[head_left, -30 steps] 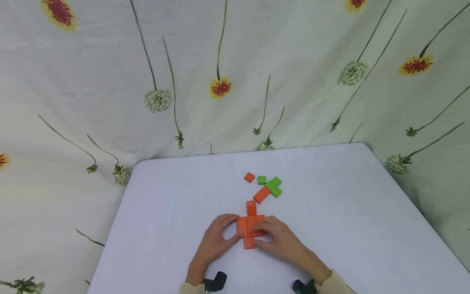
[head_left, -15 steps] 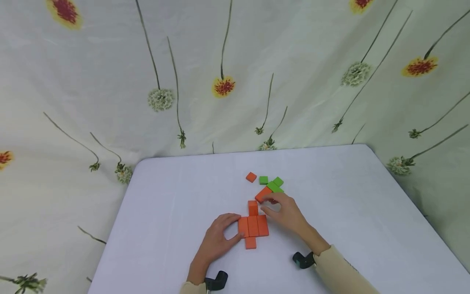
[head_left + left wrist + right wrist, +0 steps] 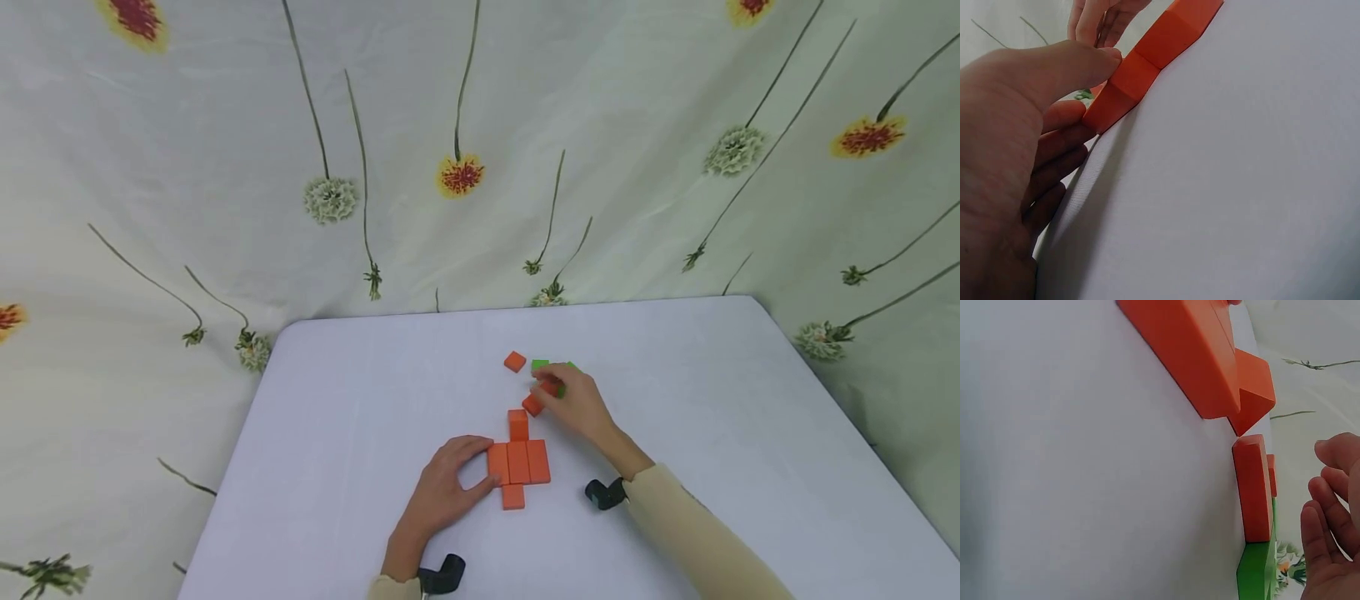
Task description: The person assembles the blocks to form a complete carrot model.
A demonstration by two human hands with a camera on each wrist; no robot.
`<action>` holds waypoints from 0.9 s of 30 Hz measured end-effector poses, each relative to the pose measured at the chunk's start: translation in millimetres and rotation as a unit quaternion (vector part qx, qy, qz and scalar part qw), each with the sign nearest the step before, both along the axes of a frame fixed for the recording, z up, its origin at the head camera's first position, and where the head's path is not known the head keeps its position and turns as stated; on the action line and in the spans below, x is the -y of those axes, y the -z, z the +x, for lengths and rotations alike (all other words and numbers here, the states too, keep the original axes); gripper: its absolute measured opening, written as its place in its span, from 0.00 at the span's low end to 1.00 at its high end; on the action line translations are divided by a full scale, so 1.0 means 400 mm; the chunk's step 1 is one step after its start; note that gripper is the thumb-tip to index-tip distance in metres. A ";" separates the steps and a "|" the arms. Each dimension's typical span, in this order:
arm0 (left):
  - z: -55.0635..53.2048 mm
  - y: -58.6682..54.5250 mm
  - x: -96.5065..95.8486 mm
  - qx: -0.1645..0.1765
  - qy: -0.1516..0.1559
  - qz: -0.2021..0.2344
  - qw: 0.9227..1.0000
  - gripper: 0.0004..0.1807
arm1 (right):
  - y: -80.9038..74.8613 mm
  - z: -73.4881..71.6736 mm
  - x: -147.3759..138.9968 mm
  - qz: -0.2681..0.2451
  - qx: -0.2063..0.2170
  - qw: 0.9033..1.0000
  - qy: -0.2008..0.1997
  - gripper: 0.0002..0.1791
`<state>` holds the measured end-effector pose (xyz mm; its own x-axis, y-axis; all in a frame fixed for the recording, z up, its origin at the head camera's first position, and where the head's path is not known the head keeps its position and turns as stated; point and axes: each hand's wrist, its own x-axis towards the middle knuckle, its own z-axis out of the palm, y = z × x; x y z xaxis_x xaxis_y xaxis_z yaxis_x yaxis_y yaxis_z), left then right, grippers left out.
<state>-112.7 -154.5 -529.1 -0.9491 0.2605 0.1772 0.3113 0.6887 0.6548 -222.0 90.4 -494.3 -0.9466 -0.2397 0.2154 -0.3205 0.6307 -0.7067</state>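
Note:
In the head view, several orange blocks [image 3: 518, 462] lie flush side by side, with a smaller orange block [image 3: 518, 425] behind them and another orange block [image 3: 513, 497] in front. My left hand [image 3: 441, 492] holds the leftmost orange block [image 3: 497, 463] between thumb and fingers; the left wrist view shows the thumb on the orange blocks [image 3: 1129, 78]. Over a loose orange block [image 3: 532, 405] and green blocks hovers my right hand [image 3: 581, 408], partly hiding them. In the right wrist view, that hand [image 3: 1335, 525] is raised above the green block [image 3: 1254, 572], fingers slightly bent, holding nothing visible.
A small orange block [image 3: 515, 362] lies at the back beside a small green block [image 3: 540, 364]. All the blocks are on a white-covered table [image 3: 360, 400]. Behind it hangs a flowered cloth [image 3: 405, 167]. A dark wrist camera [image 3: 442, 575] sits on each wrist.
My right hand has left the right side of the joined orange blocks and moved away from me, over the loose orange and green ones. My left hand stays in place.

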 end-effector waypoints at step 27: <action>-0.001 0.011 0.006 0.003 0.000 0.010 1.000 0.27 | 0.003 -0.133 0.078 0.078 0.064 0.994 0.034 0.24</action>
